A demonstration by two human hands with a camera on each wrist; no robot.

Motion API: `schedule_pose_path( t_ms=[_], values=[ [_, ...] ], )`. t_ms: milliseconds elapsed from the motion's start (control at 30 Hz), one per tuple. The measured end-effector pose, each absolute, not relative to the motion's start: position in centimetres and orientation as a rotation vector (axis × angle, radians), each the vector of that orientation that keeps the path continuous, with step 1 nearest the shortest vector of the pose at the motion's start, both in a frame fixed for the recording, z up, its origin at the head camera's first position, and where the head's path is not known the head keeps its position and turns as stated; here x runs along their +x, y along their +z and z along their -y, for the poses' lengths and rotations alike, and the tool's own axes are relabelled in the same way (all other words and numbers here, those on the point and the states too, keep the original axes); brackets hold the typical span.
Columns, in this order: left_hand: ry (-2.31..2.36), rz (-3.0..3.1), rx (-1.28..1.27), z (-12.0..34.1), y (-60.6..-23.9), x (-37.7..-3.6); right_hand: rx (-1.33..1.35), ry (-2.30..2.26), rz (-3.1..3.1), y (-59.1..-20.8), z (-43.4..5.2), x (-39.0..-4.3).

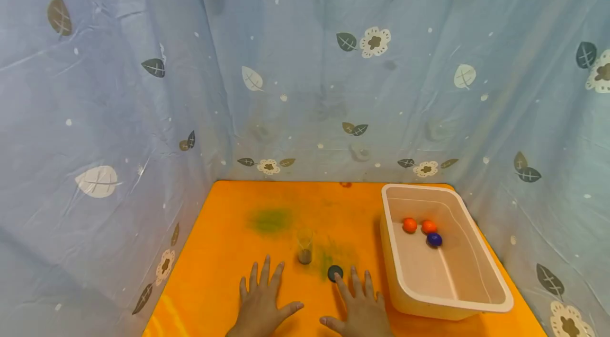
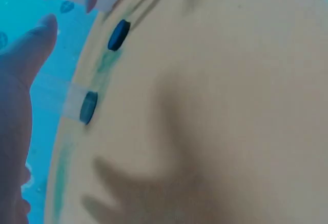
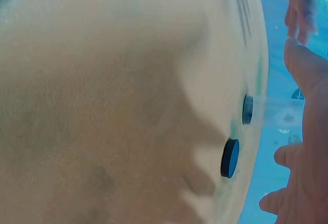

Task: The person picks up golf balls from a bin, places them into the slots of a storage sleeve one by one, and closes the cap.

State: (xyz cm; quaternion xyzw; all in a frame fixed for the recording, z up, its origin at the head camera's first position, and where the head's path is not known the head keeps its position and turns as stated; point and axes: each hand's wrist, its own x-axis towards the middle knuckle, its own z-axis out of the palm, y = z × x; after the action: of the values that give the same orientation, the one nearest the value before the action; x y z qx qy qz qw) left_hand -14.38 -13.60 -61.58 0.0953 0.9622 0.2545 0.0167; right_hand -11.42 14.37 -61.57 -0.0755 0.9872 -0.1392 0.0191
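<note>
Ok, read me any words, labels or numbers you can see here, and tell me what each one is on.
Blue curtain, top right: white cursive script in two lines, roughly "...will find flowers and..." then "but it's always beautiful"; faint, so uncertain.
Blue curtain, top left: two more cursive lines, too faint to read.
White tub, small clear cup, dark disc, orange table: no text visible.

backdrop cloth (image 1: 305, 61) | faint white script | not legible

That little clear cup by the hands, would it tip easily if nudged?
Probably. The clear cup looks tall and narrow, so a push near its rim may topple it. It seems thin and light, though the dark base may steady it. On its side it would likely roll across the orange table.
</note>
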Motion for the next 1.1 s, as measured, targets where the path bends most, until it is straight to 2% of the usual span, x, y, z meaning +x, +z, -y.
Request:
schedule_pose_path(
  t_ms=[100,200,367,700,933,1100],
  values=[
    [1.018,-2.948,0.179,13.2,-61.7,-15.2,-0.230,-0.435,-3.071,-61.8,-14.3,-11.4],
    [1.457,-2.740,0.080,12.8,-61.9,-16.4,-0.218,-0.454,-3.086,-62.1,-14.2,-11.2],
    [2.061,-2.268,0.045,12.4,-61.9,-18.2,-0.168,-0.519,-3.048,-61.9,-14.0,-10.9],
    [1.981,-2.356,0.190,9.3,-62.6,-21.6,-0.171,-0.636,-3.036,-60.1,-14.5,-10.6],
    [2.012,-2.442,0.310,6.3,-64.4,-24.5,-0.322,-0.760,-3.023,-55.6,-14.9,-10.5],
    [2.089,-2.435,0.232,5.0,-65.6,-26.0,-0.463,-0.991,-2.960,-53.2,-15.7,-11.0]
  ],
)
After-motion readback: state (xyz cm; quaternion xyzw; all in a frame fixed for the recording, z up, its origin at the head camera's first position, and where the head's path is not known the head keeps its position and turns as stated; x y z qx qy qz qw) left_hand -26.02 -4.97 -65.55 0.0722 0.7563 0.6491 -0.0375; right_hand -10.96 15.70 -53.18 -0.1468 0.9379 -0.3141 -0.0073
